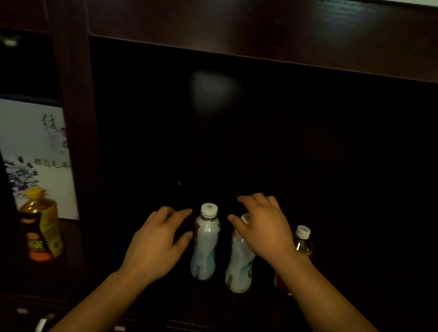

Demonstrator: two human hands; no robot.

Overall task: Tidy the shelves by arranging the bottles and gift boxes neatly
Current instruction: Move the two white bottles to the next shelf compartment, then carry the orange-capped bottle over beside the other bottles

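Standing near the shelf's front edge are the left white bottle and right white bottle. Left hand, fingers apart, sits just beside the first; right hand, fingers spread, covers the second's cap, contact unclear.

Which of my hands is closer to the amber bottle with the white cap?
Right. The right hand is just left of the amber bottle, its wrist beside it; the left hand is farther left, past two white bottles.

A white bottle, a second white bottle and an amber bottle are blocking the near front; room is lying open far behind them
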